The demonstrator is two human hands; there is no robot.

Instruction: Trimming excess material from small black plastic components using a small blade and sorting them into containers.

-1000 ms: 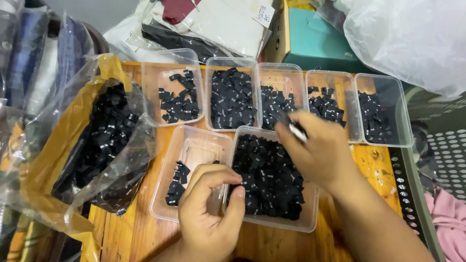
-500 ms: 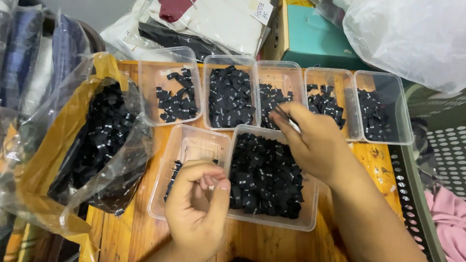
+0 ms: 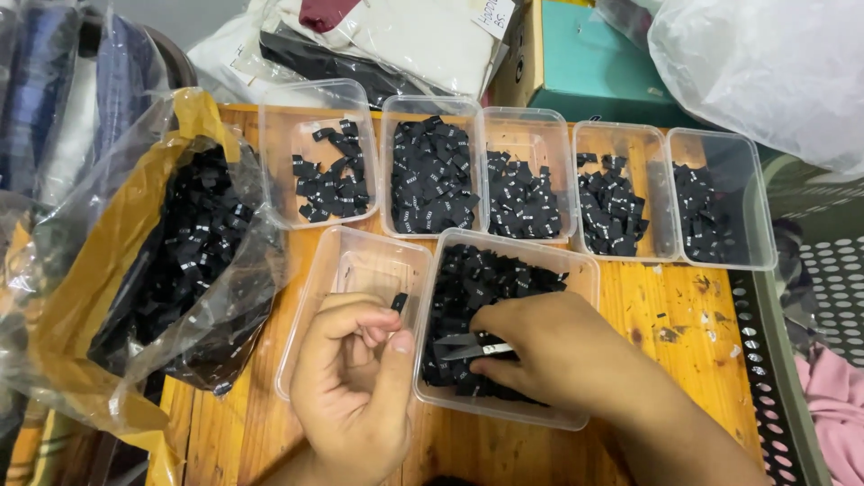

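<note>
Centrally, the right hand (image 3: 558,355) rests in a tub of black labels (image 3: 504,270), fingers clamped on small scissors (image 3: 468,345). Lower centre, the left hand (image 3: 355,387) has fingers curled together, pinching one label (image 3: 399,302).

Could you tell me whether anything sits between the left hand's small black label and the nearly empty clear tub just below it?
Nothing visible does. The left hand pinches a small black label at its fingertips directly over the open, lidless near-left tub. The right hand, holding small scissors, lies over the neighbouring full tub, clear of that path.

Bare wooden tabletop (image 3: 693,315) right of the front tub (image 3: 504,333); elsewhere tubs edge to edge, bulging bag (image 3: 171,261) at left.
</note>
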